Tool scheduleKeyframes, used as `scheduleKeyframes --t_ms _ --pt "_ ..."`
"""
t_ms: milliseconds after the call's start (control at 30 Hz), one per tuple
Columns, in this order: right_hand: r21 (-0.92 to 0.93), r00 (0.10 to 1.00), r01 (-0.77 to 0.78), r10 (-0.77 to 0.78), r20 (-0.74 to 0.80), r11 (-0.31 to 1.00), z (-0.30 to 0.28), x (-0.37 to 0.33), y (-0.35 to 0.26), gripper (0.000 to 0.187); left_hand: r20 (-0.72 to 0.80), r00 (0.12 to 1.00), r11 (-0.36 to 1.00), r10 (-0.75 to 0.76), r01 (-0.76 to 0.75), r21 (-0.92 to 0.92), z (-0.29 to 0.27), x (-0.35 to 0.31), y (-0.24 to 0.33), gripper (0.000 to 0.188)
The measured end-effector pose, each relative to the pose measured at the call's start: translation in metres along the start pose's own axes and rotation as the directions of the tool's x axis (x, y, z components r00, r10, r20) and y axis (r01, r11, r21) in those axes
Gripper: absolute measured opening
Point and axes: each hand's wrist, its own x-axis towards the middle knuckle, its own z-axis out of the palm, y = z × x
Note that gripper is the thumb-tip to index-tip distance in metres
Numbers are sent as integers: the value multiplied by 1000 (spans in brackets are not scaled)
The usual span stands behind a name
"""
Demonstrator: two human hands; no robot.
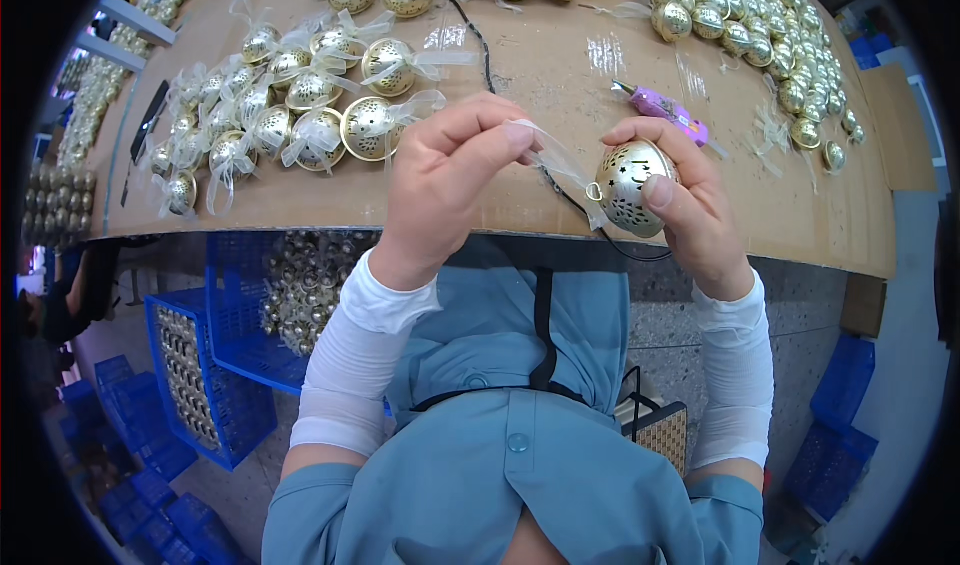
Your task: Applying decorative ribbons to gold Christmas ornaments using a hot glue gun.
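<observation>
In my right hand (690, 190) is a gold ball ornament (632, 187) with star-shaped and other small cut-outs, gripped between thumb and fingers. A wire loop sticks out of its left side. From that loop a sheer white ribbon (560, 155) runs to my left hand (450, 175), whose thumb and forefinger pinch its other end. Both hands are above the table's near edge. Left of my left hand lie several gold ornaments with ribbons (318, 137) tied on. A purple glue gun (665, 110) rests just beyond my right hand, its nozzle pointing left.
Many gold ornaments without visible ribbons (740, 25) cover the far right of the cardboard-topped table (560, 65). Loose ribbons (770, 130) lie near them. A black cord (485, 45) crosses the middle and hangs over the near edge. Blue crates (215, 395) stand below left.
</observation>
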Motion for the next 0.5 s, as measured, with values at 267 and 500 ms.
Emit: scheduleKeyframes --t_ms 267,500 --pt "-67 1000 25 -25 -4 997 4 0 7 53 333 890 491 -312 451 -745 -6 -6 -13 19" --pt "8 990 120 -119 -78 993 12 -5 14 49 117 986 936 -116 147 -319 3 -23 -22 48"
